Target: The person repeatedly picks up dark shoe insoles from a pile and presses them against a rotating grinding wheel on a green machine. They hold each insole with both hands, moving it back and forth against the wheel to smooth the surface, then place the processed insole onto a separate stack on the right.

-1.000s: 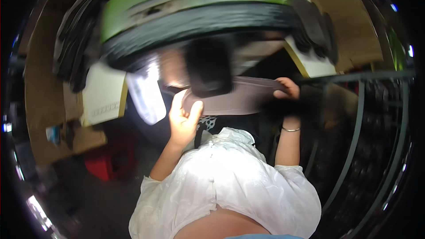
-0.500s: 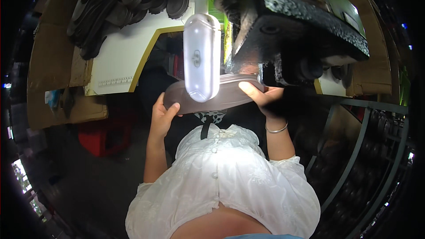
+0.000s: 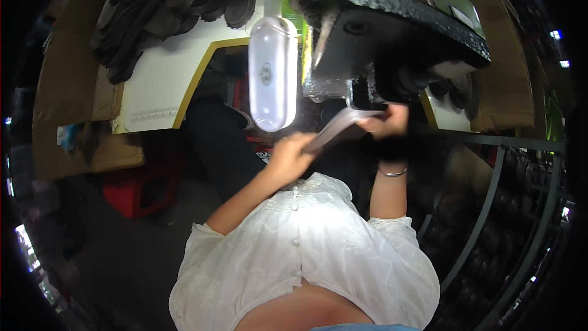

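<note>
A brownish shoe sole point(image 3: 337, 127) is held between my two hands under the head of a green and black machine point(image 3: 404, 30), which looks like a sewing machine. It is turned nearly edge-on and blurred, slanting up to the right. My left hand point(image 3: 291, 158) grips its lower, nearer end with the fingers closed. My right hand point(image 3: 389, 121) has hold of the upper end, close beside the machine's lower metal part point(image 3: 361, 93). Whether the sole touches that part I cannot tell.
A lit oblong lamp point(image 3: 273, 76) hangs left of the machine head. Dark soles point(image 3: 177, 0) lie piled on the white tabletop point(image 3: 153, 86) with its yellow edge. Cardboard point(image 3: 67, 86) stands at the left, a red stool point(image 3: 131, 193) below. Metal racking point(image 3: 490, 208) is at the right.
The sole has swung from lying broad and level to slanting and nearly edge-on. My left hand has moved right and toward me; my right hand has shifted slightly right and away.
</note>
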